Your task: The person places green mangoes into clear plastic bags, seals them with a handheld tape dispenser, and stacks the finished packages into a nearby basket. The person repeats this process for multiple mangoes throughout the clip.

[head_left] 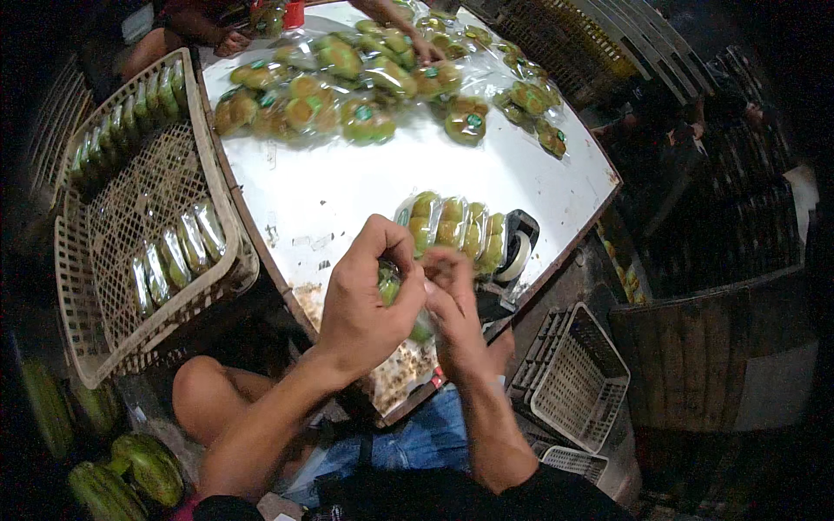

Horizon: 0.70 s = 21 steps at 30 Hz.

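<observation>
Over the near corner of a white tabletop [287, 187], my left hand [365, 304] is closed on a clear bag of green fruit [387, 280], largely hidden by that hand. My right hand [456, 321] meets it with fingers pinched at the same bag; the fingertips are slightly blurred. Just beyond both hands lies a row of several bagged green fruit packs [447, 217], beside a black tape dispenser [519, 247] with a pale roll.
Many bagged fruits [365, 122] cover the far tabletop, where another person's hand [426, 48] reaches in. A large crate [130, 208] holding packs stands left, crates [582, 373] sit lower right, and large green fruit [143, 460] lies lower left.
</observation>
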Available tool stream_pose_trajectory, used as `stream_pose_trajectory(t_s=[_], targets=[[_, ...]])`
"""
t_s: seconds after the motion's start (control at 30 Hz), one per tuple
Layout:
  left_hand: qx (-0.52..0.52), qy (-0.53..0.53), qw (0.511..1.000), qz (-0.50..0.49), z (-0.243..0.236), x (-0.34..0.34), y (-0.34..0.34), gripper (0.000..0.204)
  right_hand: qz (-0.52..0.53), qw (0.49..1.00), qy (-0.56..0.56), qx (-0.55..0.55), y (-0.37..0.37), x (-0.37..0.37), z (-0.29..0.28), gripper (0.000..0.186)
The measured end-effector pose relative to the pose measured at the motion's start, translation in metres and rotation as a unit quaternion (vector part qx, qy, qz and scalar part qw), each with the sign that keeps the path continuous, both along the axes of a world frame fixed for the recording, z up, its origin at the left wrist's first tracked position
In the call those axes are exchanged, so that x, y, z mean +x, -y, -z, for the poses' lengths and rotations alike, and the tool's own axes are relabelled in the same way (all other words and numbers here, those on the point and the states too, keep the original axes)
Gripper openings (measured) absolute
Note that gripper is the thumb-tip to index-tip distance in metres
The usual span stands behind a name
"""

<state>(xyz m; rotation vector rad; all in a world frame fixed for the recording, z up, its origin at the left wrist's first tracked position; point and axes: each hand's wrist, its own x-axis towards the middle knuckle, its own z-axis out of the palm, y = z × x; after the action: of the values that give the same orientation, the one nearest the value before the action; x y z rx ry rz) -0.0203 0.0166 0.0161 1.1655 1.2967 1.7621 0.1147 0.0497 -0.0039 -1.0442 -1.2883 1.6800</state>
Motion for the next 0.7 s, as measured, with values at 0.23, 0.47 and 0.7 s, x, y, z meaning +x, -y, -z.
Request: stream_pose_trajectory(t_s=[0.23, 0.47, 0.7], targets=[[-0.145, 0.37, 0.908, 0.132, 0.009, -0.04, -0.022, 0.043, -0.003, 1.0, 0.012, 0.012, -0.046, -0.018, -0.002, 0.033], [-0.303, 0.025, 0.944, 0.128, 0.061, -0.027, -0.096, 0.085, 0.09, 0.878, 0.239, 0.405, -0.202, 0.032, 0.022, 0.023], [-0.302, 0.047, 0.946, 0.111, 0.058, -0.043, -0.088, 0.088, -0.009, 0.849, 0.44, 0.293, -0.361, 0.016, 0.082, 0.053]])
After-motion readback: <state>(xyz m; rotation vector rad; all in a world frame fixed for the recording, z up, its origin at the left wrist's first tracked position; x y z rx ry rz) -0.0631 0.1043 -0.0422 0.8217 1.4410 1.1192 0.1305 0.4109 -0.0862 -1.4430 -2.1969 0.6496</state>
